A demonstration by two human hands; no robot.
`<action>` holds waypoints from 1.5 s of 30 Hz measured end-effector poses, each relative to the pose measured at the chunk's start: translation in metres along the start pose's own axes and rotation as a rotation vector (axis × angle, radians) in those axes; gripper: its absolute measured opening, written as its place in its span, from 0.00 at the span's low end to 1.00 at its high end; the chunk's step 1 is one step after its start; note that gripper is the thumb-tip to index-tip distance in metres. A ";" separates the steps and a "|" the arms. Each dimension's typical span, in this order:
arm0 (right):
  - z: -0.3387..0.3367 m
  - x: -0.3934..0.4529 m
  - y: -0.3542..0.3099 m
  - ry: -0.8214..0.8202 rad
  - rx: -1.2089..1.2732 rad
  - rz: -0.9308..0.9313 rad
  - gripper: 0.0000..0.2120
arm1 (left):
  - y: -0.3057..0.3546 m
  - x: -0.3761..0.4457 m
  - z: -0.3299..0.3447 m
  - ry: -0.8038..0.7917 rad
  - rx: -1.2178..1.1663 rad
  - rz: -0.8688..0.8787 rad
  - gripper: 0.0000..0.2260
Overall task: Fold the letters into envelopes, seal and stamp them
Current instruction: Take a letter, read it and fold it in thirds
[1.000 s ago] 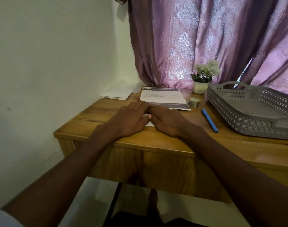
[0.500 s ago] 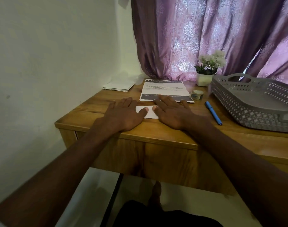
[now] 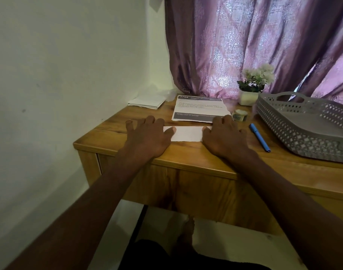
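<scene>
A folded white letter (image 3: pixel 188 133) lies flat as a narrow strip on the wooden desk (image 3: pixel 186 158). My left hand (image 3: pixel 149 136) presses palm-down on its left end, fingers spread. My right hand (image 3: pixel 224 137) presses flat on its right end in the same way. Only the middle of the strip shows between the two thumbs. Just behind it lies a stack of printed sheets (image 3: pixel 199 109) with dark bands. A small pile of white envelopes (image 3: pixel 146 102) rests at the back left by the wall. A small roll of stamps or tape (image 3: pixel 239 114) sits right of the printed sheets.
A blue pen (image 3: pixel 260 137) lies right of my right hand. A grey perforated plastic tray (image 3: pixel 303 129) takes up the desk's right side. A small white pot of flowers (image 3: pixel 249 95) stands at the back before a purple curtain. A wall borders the desk on the left.
My hands have slid apart along the folded letter, from touching at its middle to resting on its two ends. More of the white strip now shows between them.
</scene>
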State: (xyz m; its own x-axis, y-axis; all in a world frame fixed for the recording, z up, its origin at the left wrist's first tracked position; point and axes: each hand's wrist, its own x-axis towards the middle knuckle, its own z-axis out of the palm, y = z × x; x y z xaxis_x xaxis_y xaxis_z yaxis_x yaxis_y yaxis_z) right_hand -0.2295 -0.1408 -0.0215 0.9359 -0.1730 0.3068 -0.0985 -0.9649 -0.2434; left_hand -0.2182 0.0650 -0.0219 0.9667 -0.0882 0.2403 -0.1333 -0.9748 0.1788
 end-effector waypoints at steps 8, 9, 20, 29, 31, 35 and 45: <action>-0.005 -0.007 -0.003 0.060 -0.044 0.037 0.27 | 0.001 0.002 0.000 0.051 -0.109 0.003 0.34; -0.006 -0.008 -0.003 0.057 -0.045 0.040 0.27 | 0.002 0.000 -0.001 0.064 -0.126 -0.002 0.34; -0.024 -0.016 0.001 0.259 0.645 0.025 0.32 | -0.002 -0.011 -0.022 0.495 -0.823 -0.078 0.08; -0.027 0.045 -0.016 -0.061 1.459 0.177 0.24 | 0.037 0.055 -0.028 0.378 -1.376 -0.253 0.12; -0.027 0.069 -0.016 -0.074 1.480 0.194 0.12 | 0.043 0.076 -0.025 0.302 -1.417 -0.289 0.12; -0.025 0.118 -0.018 0.013 1.434 0.266 0.06 | 0.047 0.118 -0.019 0.277 -1.313 -0.226 0.12; 0.019 0.155 -0.006 0.160 0.599 0.157 0.18 | 0.027 0.152 0.025 0.142 -0.390 0.031 0.12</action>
State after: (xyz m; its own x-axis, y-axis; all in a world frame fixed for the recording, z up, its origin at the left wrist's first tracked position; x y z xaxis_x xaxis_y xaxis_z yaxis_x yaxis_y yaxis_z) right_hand -0.0774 -0.1579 0.0106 0.8588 -0.3759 0.3480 0.0188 -0.6557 -0.7548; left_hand -0.0694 0.0202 -0.0047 0.9247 -0.0602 0.3759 -0.2610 -0.8190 0.5110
